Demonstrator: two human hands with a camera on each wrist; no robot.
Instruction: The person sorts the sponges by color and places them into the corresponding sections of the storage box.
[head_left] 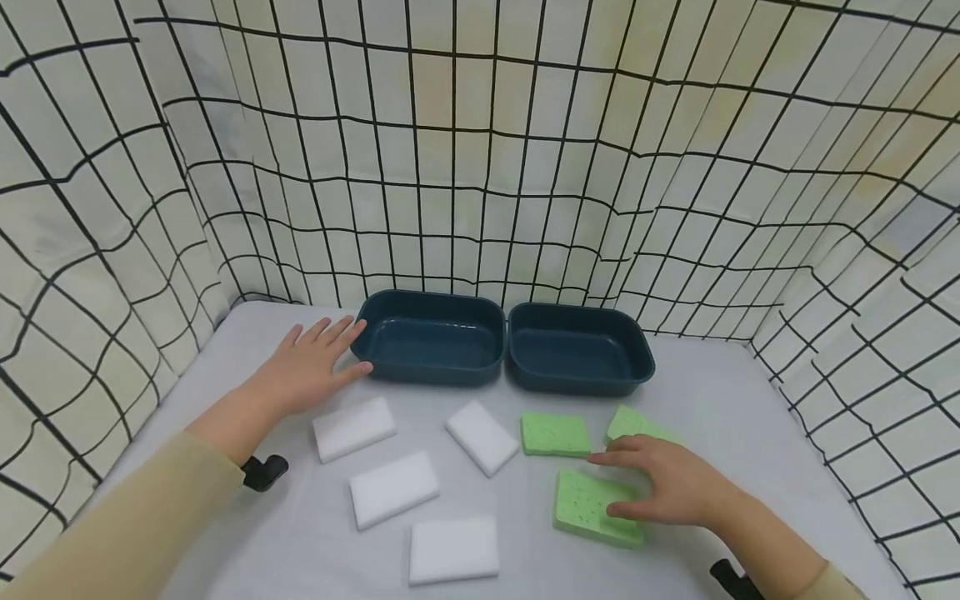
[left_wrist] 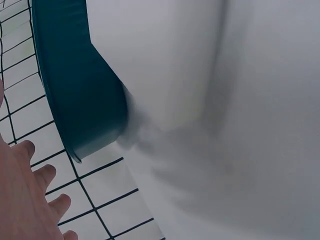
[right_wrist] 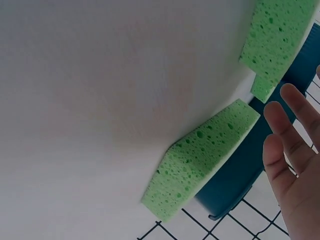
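Observation:
My left hand, fingers spread, is at the left end of a dark blue tub; whether it touches the rim I cannot tell. In the left wrist view that hand shows nothing in its grasp. Over the green sponges reaches my right hand, fingers loosely bent and holding nothing. One green sponge lies below its thumb, another by its fingertips, and a third is partly hidden behind the hand. Several white sponge blocks lie between the hands.
A second dark blue tub stands right of the first, close against it. Both tubs have bare insides. Black wire grid with pale cloth behind it walls the back and sides of the white table.

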